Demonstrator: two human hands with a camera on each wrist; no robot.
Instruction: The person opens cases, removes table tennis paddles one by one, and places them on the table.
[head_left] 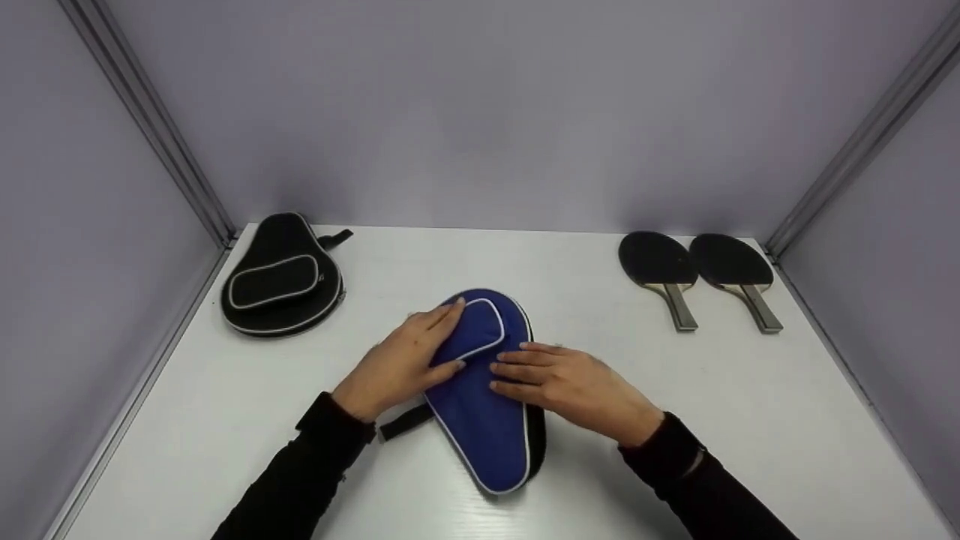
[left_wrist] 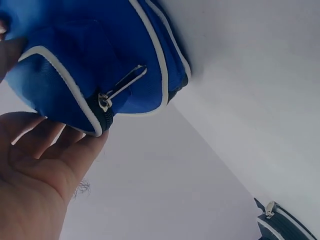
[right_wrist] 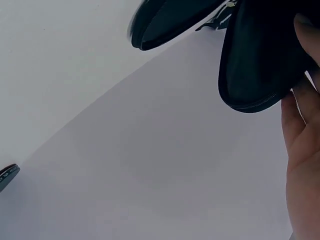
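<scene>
Both hands are lying flat-fingered on the blue paddle case (head_left: 484,390) at frame centre, left hand (head_left: 401,364) and right hand (head_left: 570,382) seemingly steadying it.

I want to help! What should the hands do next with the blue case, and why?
Probably take the zipper pull and slide it open: both the left hand and right hand rest flat on the blue paddle case, which looks zipped, while two paddles lie uncovered.
</scene>
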